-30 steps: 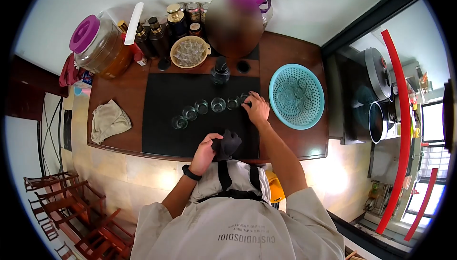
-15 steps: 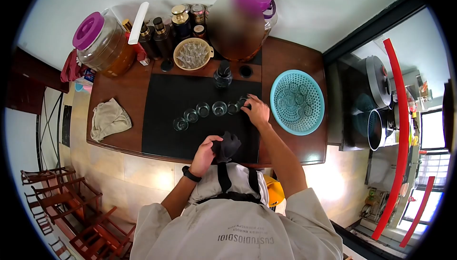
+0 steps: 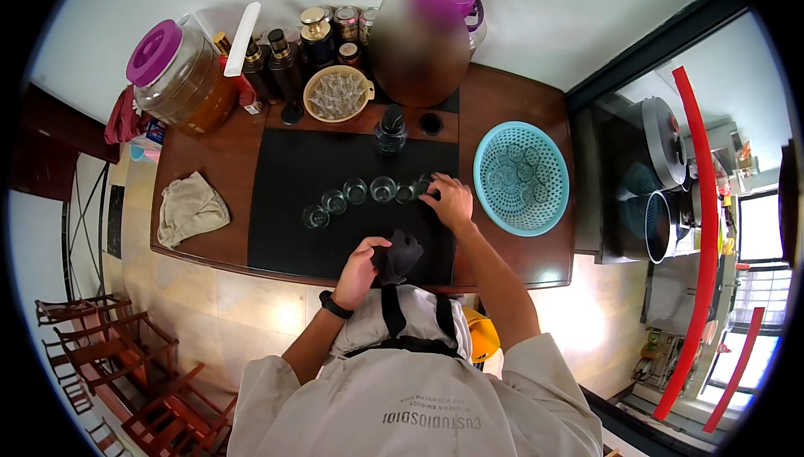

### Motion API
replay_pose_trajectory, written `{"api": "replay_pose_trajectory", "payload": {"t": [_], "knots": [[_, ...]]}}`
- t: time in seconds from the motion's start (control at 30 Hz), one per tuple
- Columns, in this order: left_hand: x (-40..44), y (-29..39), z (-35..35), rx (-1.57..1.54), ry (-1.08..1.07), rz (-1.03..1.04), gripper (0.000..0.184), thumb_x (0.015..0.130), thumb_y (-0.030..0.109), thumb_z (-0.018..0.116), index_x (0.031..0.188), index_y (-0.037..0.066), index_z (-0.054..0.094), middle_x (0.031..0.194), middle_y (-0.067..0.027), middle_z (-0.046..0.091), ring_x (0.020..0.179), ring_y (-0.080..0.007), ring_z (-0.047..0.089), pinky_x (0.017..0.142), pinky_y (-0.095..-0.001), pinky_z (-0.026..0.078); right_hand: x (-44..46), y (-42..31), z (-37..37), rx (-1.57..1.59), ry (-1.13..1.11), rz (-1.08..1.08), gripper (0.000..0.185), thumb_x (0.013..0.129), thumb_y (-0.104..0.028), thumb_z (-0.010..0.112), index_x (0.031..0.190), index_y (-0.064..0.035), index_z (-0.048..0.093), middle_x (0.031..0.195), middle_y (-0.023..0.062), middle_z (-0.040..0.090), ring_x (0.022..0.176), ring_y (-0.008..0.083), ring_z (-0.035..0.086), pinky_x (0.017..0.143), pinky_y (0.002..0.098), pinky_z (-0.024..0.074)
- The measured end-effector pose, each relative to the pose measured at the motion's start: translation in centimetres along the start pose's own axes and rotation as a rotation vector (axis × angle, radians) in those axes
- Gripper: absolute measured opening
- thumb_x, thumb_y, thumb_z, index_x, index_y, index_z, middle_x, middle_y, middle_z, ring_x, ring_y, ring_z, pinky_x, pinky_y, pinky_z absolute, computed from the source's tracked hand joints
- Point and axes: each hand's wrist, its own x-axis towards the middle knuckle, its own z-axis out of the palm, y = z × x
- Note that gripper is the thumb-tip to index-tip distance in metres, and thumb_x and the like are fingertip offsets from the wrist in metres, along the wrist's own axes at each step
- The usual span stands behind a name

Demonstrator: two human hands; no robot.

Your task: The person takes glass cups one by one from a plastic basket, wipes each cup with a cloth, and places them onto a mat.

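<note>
My left hand (image 3: 360, 271) pinches a dark grey cloth (image 3: 400, 256) above the front edge of the black mat (image 3: 280, 168). At the right end of a curved row of small clear glasses, my right hand (image 3: 449, 200) has its fingers closed round a glass (image 3: 424, 182), which they partly cover. That glass stands close beside its neighbour (image 3: 404, 192). Further left in the row are more glasses, among them one at the middle (image 3: 383, 189) and one at the far left end (image 3: 316, 217). Behind the row stands a dark glass bottle (image 3: 390, 130).
A light blue perforated basket (image 3: 521, 218) with several glasses sits on the right. A beige cloth (image 3: 193, 209) lies at left. Along the back are a woven basket (image 3: 369, 90) of small packets, dark bottles (image 3: 286, 64), cans and a large purple-lidded jar (image 3: 188, 93).
The head view has shifted slightly. My right hand and the glass at its fingers have moved a little left, closer to the neighbouring glass. My left hand still holds the dark cloth.
</note>
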Motion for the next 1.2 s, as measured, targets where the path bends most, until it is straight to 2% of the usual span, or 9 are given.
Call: {"api": "replay_pose_trajectory", "payload": {"t": [0.23,0.4,1.2], "knots": [[0.1,-0.2,-0.1,-0.001,-0.009,-0.006,0.034,0.09,0.031,0.047,0.114,0.007,0.053,0.116,-0.0049,0.054,0.111,-0.0174,0.052,0.095,-0.0322,0.04,-1.1,-0.1,0.2,-0.006,0.03,-0.009,0.024,0.071,-0.033,0.075,0.075,-0.0119,0.064,0.12,0.0035,0.062,0.107,0.0267,0.057,0.084,0.0416,0.042],[0.0,-0.2,-0.1,0.001,-0.006,-0.003,0.033,0.091,0.03,0.046,0.114,0.007,0.053,0.116,-0.005,0.054,0.111,-0.0174,0.052,0.094,-0.0319,0.041,-2.2,-0.3,0.6,-0.037,0.108,-0.039,0.022,0.07,-0.03,0.077,0.075,-0.0127,0.064,0.117,0.0022,0.063,0.1,0.023,0.057,0.081,0.0405,0.0421],[0.0,-0.5,-0.4,0.016,-0.013,-0.006,0.035,0.091,0.034,0.046,0.114,0.009,0.053,0.116,-0.0044,0.053,0.111,-0.0184,0.052,0.094,-0.0329,0.04,-2.9,-1.9,1.9,-0.063,0.215,0.001,0.022,0.071,-0.03,0.076,0.074,-0.0125,0.063,0.115,0.0022,0.064,0.101,0.0226,0.056,0.081,0.0394,0.0401]]}}
